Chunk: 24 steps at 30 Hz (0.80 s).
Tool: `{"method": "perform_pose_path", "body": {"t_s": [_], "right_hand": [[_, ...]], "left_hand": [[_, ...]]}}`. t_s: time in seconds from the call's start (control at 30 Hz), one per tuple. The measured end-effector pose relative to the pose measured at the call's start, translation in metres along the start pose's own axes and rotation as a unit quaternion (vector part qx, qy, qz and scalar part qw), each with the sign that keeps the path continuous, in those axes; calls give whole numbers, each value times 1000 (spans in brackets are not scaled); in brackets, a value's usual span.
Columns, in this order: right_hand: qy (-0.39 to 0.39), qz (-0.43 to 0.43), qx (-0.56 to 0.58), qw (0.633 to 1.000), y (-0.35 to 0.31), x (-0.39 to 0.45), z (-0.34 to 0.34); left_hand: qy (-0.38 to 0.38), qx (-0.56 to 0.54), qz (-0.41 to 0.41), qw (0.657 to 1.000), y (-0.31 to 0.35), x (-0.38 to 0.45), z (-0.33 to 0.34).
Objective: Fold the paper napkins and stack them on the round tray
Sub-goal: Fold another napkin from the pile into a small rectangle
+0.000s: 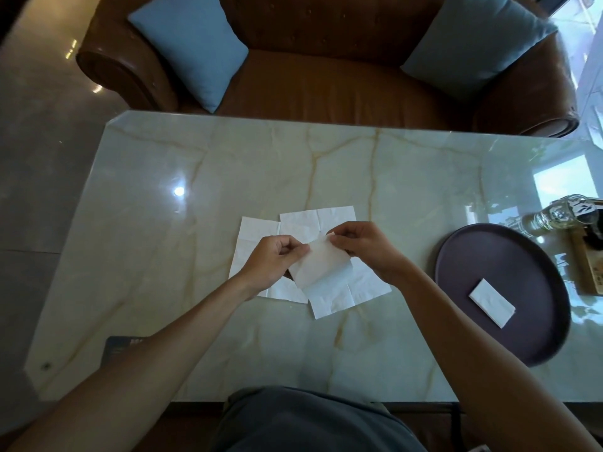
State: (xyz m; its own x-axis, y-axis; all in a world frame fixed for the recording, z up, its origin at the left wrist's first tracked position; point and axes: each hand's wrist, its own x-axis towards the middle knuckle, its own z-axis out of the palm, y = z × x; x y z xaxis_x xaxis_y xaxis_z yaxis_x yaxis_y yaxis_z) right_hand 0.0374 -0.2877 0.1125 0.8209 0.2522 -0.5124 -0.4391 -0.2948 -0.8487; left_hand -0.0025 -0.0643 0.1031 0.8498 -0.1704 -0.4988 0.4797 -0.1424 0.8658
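Note:
A partly folded white napkin (318, 265) is lifted above the marble table, pinched at its top corners by my left hand (272, 261) and my right hand (362, 247). Beneath it lie unfolded white napkins (339, 296), overlapping in the middle of the table, one reaching left (253, 234) and one toward the far side (318, 220). To the right sits the dark round tray (483, 256), with one folded napkin (492, 302) lying on its near half.
A glass bottle (554, 215) and a wooden holder (587, 269) stand at the right edge beyond the tray. A brown leather sofa (326, 83) with two blue cushions faces the table's far side. A dark booklet (125, 345) lies near the front left.

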Motion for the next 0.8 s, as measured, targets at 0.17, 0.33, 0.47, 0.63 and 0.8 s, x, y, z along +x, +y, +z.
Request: {"method": "perform_pose_path", "body": {"t_s": [0.17, 0.33, 0.47, 0.63, 0.8], "right_hand": [[29, 20, 35, 999, 10, -8, -11], [-76, 1, 39, 996, 6, -9, -1], [-94, 1, 54, 994, -2, -9, 6], [-54, -3, 0, 999, -8, -8, 14], [-33, 32, -34, 998, -12, -9, 12]], "left_hand": [[8, -85, -29, 996, -2, 1, -14], [-47, -152, -68, 985, 7, 1, -16], [-57, -218, -95, 970, 8, 0, -14], [-62, -208, -153, 964, 0, 0, -9], [-11, -127, -132, 983, -3, 1, -11]]}}
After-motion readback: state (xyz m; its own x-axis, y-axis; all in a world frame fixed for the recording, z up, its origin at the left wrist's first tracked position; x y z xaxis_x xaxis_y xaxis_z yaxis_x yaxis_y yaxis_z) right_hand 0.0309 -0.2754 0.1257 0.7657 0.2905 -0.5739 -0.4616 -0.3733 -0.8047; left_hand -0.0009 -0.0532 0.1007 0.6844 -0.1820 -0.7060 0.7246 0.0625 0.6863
